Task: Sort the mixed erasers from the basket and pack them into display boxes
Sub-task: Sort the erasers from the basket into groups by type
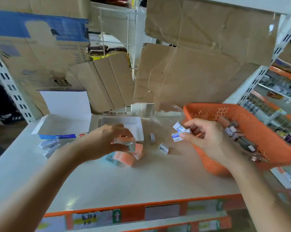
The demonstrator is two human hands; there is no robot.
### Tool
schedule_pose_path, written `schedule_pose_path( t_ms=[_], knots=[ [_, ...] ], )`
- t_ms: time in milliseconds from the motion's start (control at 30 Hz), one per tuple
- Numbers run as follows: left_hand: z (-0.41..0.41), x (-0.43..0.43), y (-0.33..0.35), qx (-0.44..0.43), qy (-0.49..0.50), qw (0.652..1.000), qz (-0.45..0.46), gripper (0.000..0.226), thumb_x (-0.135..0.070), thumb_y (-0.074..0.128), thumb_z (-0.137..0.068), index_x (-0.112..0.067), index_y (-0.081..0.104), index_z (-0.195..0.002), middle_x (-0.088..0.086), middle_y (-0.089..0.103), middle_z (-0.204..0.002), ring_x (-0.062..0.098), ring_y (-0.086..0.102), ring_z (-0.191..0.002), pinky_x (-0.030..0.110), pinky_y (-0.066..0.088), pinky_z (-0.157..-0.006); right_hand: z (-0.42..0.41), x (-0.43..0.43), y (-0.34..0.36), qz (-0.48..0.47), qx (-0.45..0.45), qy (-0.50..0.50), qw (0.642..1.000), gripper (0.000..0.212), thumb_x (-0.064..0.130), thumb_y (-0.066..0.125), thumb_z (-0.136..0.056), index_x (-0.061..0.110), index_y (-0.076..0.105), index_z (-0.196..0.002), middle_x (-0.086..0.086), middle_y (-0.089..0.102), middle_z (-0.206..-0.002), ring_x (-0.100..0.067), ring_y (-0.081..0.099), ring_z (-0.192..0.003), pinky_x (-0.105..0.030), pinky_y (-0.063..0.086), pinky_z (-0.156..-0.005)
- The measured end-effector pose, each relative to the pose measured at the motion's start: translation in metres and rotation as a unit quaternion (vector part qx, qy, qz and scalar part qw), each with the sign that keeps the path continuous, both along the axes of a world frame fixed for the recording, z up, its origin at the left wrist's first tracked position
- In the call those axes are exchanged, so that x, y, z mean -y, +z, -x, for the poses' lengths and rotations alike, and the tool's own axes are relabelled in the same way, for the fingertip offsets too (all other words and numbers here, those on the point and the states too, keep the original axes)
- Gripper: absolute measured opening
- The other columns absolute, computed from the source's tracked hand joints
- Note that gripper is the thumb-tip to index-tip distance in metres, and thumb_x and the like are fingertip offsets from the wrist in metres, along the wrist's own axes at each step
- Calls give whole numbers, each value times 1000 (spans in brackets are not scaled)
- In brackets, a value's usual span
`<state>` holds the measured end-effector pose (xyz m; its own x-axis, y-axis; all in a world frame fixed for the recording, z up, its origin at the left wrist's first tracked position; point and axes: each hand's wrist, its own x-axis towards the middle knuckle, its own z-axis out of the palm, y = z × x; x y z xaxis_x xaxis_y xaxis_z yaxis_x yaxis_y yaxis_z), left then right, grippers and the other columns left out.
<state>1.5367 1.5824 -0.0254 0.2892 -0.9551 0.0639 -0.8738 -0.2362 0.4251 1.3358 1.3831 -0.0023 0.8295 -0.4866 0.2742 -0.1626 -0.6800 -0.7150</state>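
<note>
An orange perforated basket [265, 131] sits at the right of the shelf top, with several brownish erasers [231, 131] inside. My right hand [206, 138] hovers at its left rim and pinches a few small white erasers with blue labels [179, 133]. My left hand [106, 139] grips a pink eraser in clear wrap [125, 143] just above a pile of pink and blue erasers [124, 156]. An open white display box [138, 126] stands behind that pile. Two small grey erasers [164, 147] lie loose between the hands.
A larger white box with an upright lid [66, 111] stands at the back left, clear packets [49, 147] in front of it. A clear plastic tub [166, 114] sits behind the basket. Cardboard sheets [191, 72] line the back. The shelf's orange front edge [141, 208] is near me.
</note>
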Motion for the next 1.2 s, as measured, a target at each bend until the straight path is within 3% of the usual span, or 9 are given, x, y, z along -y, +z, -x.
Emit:
schedule_pose_path(
  t_ms=[100, 200, 367, 667, 833, 900, 1000, 1067, 1200],
  knots=[
    [7, -3, -11, 9, -25, 999, -39, 33, -36, 65, -83, -31, 59, -115, -13, 54, -107, -1, 51, -83, 6, 39, -66, -3, -13, -5, 2, -2, -3, 1000, 15, 18, 75, -76, 29, 65, -79, -8, 66, -75, -15, 54, -60, -24, 44, -61],
    [18, -1, -20, 20, -45, 997, -53, 34, -39, 65, -82, -33, 57, -115, -15, 57, -113, 1, 51, -92, 13, 42, -76, -5, -21, -7, 9, -9, -9, 1000, 21, 19, 75, -75, 34, 61, -76, -6, 64, -72, -5, 50, -57, -14, 40, -58],
    [33, 6, -35, 42, -50, 997, -28, 32, -38, 65, -83, -30, 57, -112, -8, 58, -111, 8, 49, -100, 13, 30, -76, -8, -29, -6, 16, -35, -10, 999, 11, 18, 75, -76, 20, 67, -83, 0, 62, -69, -3, 50, -59, -12, 39, -59],
    [43, 13, -52, 118, -13, 993, 18, 37, -46, 54, -88, -27, 54, -120, -8, 49, -123, 12, 42, -115, 22, 25, -97, -10, -26, -10, 22, -48, 4, 999, 14, 28, 73, -77, 21, 69, -89, 2, 68, -77, -16, 60, -69, -30, 48, -68],
    [52, 13, -56, 163, 19, 985, 47, 37, -46, 77, -67, -25, 62, -94, -5, 60, -95, 16, 58, -83, 25, 45, -73, -9, -21, -11, 19, -51, 15, 998, 18, 29, 73, -76, 20, 69, -91, 6, 66, -77, -11, 60, -69, -23, 47, -67],
    [54, 13, -57, 162, 29, 985, 53, 38, -47, 79, -62, -27, 59, -88, -8, 60, -89, 13, 57, -76, 23, 45, -66, -10, -17, -13, 11, -51, 29, 998, 18, 28, 73, -76, 19, 69, -91, 4, 66, -76, -14, 60, -69, -24, 47, -66],
    [54, 7, -51, 130, 44, 987, 79, 30, -46, 64, -78, -27, 57, -101, -8, 58, -97, 14, 54, -85, 23, 38, -72, -13, -11, -16, 1, -58, 49, 997, 14, 26, 73, -77, 21, 68, -89, 2, 66, -75, -14, 58, -65, -25, 48, -64],
    [50, -3, -44, 131, 89, 984, 84, 31, -49, 48, -85, -28, 57, -106, -9, 59, -100, 11, 55, -88, 22, 38, -74, -16, -10, -16, -18, -54, 74, 996, 9, 23, 72, -78, 27, 66, -83, -1, 66, -76, -8, 55, -62, -16, 46, -59],
    [32, -25, -35, 134, 185, 970, 79, 35, -39, 56, -85, -25, 57, -117, -4, 59, -114, 16, 56, -102, 26, 40, -83, -24, -12, -17, -13, -55, 113, 992, 17, 20, 71, -79, 33, 62, -75, 0, 64, -70, -4, 48, -56, -17, 41, -55]
  ],
)
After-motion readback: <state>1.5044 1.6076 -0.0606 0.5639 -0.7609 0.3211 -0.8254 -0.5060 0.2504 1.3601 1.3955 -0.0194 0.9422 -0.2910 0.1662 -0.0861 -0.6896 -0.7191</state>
